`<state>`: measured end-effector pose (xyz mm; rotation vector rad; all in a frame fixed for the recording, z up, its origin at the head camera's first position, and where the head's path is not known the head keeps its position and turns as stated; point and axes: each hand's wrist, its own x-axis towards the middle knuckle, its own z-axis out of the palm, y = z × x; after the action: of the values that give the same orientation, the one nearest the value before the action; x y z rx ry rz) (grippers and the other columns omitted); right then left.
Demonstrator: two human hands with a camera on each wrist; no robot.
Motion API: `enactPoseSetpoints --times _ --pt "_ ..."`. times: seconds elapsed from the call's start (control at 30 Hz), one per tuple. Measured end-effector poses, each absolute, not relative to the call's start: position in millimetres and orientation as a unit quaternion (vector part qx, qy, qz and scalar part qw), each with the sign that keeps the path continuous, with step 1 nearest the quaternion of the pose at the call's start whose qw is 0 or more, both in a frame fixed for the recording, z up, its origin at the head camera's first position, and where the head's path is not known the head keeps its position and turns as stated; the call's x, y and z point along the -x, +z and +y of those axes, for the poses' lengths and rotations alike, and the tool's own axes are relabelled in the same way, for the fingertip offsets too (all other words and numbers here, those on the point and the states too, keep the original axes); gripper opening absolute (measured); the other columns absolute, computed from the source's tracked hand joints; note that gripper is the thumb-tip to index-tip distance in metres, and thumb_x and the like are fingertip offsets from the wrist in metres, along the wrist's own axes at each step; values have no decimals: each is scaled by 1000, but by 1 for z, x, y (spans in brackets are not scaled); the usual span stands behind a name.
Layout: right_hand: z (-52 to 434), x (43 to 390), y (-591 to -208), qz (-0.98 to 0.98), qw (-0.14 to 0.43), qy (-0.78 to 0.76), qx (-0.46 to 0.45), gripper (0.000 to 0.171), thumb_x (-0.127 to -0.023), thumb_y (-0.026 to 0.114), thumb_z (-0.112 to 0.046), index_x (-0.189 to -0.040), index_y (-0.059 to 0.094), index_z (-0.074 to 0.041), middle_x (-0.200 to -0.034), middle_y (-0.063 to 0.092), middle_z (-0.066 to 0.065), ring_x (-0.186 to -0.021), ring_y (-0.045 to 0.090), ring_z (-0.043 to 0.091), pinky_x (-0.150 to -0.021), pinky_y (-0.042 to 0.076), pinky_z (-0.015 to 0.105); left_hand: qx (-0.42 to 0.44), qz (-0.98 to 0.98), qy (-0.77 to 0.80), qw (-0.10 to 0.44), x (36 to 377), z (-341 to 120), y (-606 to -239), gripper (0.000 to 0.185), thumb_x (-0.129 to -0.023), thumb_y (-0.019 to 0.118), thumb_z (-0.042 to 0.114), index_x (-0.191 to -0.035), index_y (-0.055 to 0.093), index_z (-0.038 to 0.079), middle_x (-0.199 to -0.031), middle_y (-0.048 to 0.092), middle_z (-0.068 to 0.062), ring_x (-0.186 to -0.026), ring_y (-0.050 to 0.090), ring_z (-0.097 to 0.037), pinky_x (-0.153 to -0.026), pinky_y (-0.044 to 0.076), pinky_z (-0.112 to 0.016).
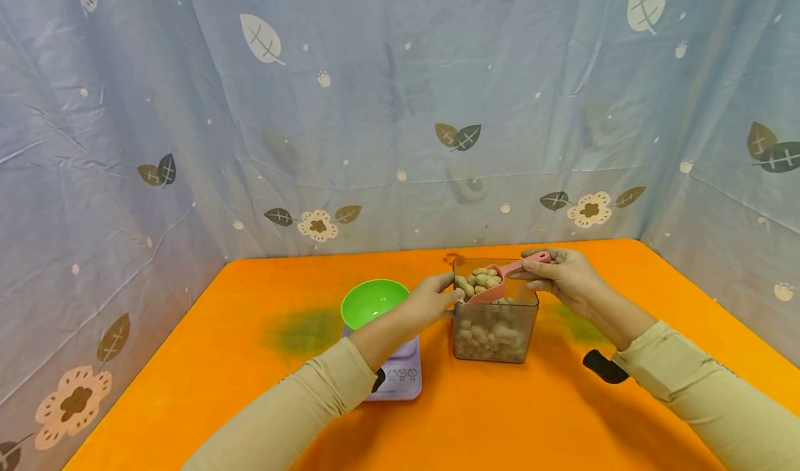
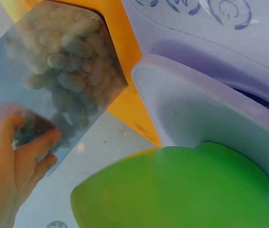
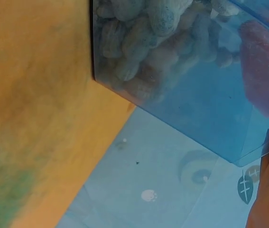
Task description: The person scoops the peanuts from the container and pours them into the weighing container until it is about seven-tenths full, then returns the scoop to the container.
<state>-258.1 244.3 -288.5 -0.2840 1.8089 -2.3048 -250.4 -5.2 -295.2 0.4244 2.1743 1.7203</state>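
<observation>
My right hand (image 1: 565,273) holds a pink scoop (image 1: 494,294) by its handle. The scoop head lies over the top of a clear, smoky plastic container (image 1: 535,311), with peanuts (image 1: 484,278) in and around it. More peanuts fill the container's lower part. At the container's left side, my left hand (image 1: 428,304) grips the rim with its thumb and fingers. The left wrist view shows those fingers (image 2: 37,147) against the clear wall, the scoop's pink blurred behind it. Through the wall in the right wrist view, the scoop (image 3: 262,71) is a pink patch.
Left of the container, a green bowl (image 1: 369,297) sits on a lilac kitchen scale (image 1: 400,385), partly behind my left forearm. An orange cloth (image 1: 250,394) covers the table. Patterned blue-grey curtains (image 1: 387,110) hang around its back and sides. A black piece (image 1: 605,367) juts beside my right sleeve.
</observation>
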Motion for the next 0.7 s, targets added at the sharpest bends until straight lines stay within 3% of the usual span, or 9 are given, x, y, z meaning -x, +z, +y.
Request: enactPoseSetpoints --times 0.17,0.4,0.7 --pt "249 257 -290 584 98 -800 95 12 -98 53 0 -95 65 -1 -89 73 10 -85 71 15 -67 59 21 -154 764 605 165 249 -5 -295 52 -103 43 5 -150 23 -8 -157 21 -22 -137 34 -37 -102 46 -45" --pt "257 256 -292 561 92 -818 87 5 -98 54 -1 -102 57 -1 -89 73 12 -83 71 15 -67 59 21 -155 762 606 168 249 -6 -296 52 -104 42 4 -151 22 -7 -157 20 -22 -138 34 -37 -102 47 -44" --pt "267 252 -293 511 102 -849 93 16 -98 53 0 -95 68 -3 -91 73 14 -85 72 17 -69 59 23 -156 755 615 166 249 -6 -296 50 -104 41 3 -150 24 -6 -157 22 -22 -136 36 -38 -102 46 -45"
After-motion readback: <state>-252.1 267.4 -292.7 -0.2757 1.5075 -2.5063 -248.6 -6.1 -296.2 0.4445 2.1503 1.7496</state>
